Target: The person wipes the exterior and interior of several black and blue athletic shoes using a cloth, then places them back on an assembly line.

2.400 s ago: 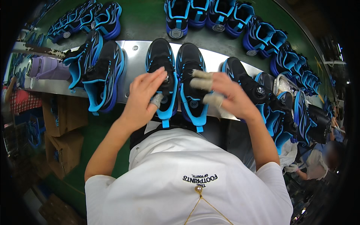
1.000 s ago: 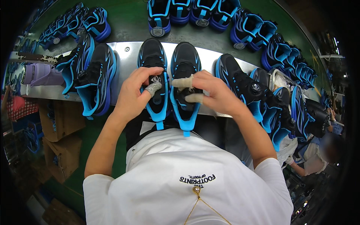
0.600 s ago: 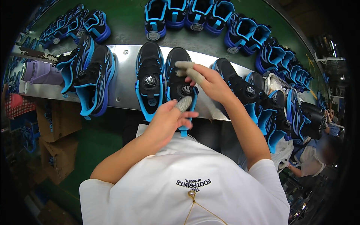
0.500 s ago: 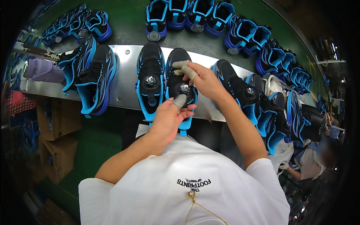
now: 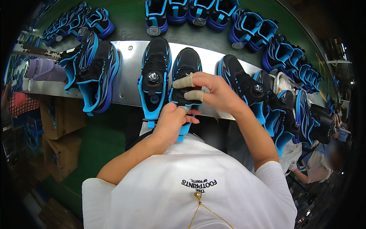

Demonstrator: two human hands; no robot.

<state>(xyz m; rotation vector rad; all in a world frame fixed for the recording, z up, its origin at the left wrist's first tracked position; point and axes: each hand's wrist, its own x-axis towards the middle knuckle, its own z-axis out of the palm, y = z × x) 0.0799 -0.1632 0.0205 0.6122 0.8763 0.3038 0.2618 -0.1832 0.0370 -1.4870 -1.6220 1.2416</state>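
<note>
Two black sneakers with bright blue trim stand toe-away in front of me. The left sneaker (image 5: 155, 57) shows its round lacing dial (image 5: 153, 78) on the tongue. Over the right sneaker (image 5: 187, 59), my right hand (image 5: 219, 91) bends thumb and forefinger, both in pale fabric finger covers, around its dial, which they hide. My left hand (image 5: 167, 124) grips the opening of that same sneaker nearer to me, its covered thumb at the tongue and other fingertips sticking out to the right.
Another pair of sneakers (image 5: 100, 76) stands to the left beside a purple bottle (image 5: 47, 70). More sneakers (image 5: 238, 78) crowd the right of the metal ledge (image 5: 129, 63), near a tray (image 5: 282, 83). Rows of sneakers (image 5: 248, 28) line the green belt beyond. Cardboard boxes (image 5: 63, 122) are stacked lower left; another person (image 5: 318, 164) is at right.
My right hand has come down and nearer, its thumb and forefinger now closing over the dial that showed before. My left hand remains at the sneaker's opening, with only a slight shift.
</note>
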